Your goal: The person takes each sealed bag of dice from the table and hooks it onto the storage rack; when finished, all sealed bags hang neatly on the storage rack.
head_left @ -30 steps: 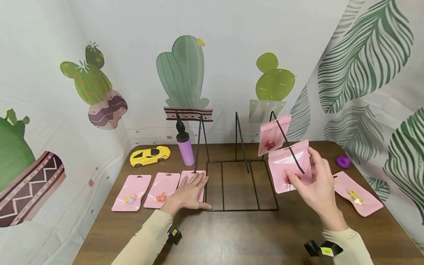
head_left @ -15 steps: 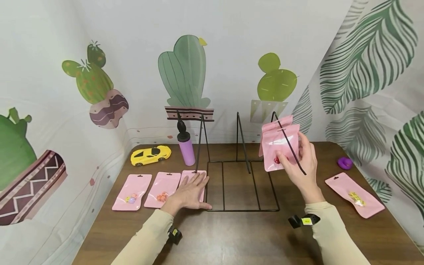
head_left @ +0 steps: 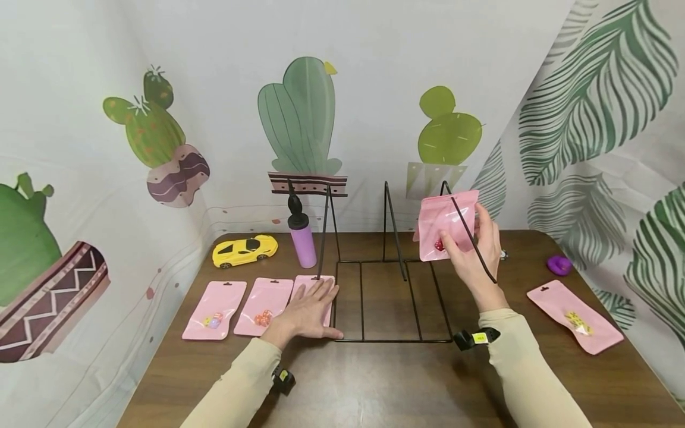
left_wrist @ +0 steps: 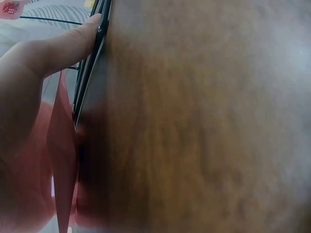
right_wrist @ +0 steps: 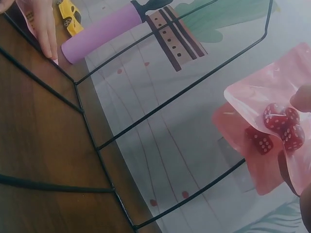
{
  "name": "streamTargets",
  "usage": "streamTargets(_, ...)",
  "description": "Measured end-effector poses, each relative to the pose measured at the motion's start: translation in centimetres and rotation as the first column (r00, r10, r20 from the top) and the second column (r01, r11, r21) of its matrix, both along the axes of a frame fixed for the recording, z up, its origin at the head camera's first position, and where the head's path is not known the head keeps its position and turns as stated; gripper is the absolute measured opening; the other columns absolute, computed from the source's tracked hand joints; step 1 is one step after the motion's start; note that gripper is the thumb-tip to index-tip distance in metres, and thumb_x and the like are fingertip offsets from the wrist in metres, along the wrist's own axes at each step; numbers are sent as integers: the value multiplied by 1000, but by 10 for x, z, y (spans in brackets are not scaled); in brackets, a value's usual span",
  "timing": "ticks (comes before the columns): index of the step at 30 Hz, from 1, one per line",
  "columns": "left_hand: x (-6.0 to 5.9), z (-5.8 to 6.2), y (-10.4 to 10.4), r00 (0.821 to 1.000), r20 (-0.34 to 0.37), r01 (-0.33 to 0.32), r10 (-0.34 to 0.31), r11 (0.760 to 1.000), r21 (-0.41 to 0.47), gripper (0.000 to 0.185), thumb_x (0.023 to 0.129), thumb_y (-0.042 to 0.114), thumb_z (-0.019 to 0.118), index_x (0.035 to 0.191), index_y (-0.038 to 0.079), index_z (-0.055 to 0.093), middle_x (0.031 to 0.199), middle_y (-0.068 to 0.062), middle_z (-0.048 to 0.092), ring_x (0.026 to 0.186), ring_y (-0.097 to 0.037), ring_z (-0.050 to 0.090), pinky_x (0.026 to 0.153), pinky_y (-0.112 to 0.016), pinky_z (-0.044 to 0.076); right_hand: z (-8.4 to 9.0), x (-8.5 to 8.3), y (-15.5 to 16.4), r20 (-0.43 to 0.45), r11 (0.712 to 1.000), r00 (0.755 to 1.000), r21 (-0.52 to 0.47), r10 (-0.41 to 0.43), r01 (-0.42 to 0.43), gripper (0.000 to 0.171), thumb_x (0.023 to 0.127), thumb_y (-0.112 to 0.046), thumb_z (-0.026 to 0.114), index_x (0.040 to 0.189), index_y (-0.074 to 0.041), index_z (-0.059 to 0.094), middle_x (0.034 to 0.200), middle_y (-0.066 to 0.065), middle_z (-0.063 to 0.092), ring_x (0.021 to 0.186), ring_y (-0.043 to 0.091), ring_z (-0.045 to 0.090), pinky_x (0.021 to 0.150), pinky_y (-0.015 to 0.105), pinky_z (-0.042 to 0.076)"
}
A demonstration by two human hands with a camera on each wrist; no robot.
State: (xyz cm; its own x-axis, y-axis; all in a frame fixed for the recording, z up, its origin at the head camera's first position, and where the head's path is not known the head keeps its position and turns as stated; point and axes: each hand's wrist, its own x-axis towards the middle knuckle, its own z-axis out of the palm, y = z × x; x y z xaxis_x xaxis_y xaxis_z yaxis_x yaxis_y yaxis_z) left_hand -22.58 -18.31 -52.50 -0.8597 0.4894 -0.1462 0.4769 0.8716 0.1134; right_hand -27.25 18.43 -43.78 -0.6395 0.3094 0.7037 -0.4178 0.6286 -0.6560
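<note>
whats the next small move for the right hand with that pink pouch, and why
Probably slide the pink pouch a little farther up the rack's right prong toward the pouch already hanging behind it. The right hand pinches the pouch with the prong running across its front, while the left hand rests flat by the wire rack, seemingly steadying it.

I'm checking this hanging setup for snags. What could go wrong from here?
1. The right hand pinches the pink pouch by its lower part, near the red dice; the top could flop or slip on the black hook arm.
2. Another pouch hangs right behind; it might get knocked.
3. The left hand only presses flat beside the wire rack; a tug may shift it.
</note>
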Motion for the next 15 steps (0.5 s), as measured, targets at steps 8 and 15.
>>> streamTargets(8,-1,-1,0,1000,7,-6,7,1000,-9,115,71,83,57,157,15,20,164,-7,12,151,-29,14,117,-61,15,-1,0,0,-17,1000,1000,-3,-1,1,81,71,-24,84,143,-17,47,104,23,56,94,32,52,76,34,38)
streamTargets(15,-1,-2,0,1000,8,-7,7,1000,-12,116,70,83,57,157,15,20,164,-7,12,151,-29,14,117,-61,15,-5,2,7,-20,999,999,-7,35,-35,80,72,-21,85,143,-17,49,108,23,54,94,29,53,79,13,36)
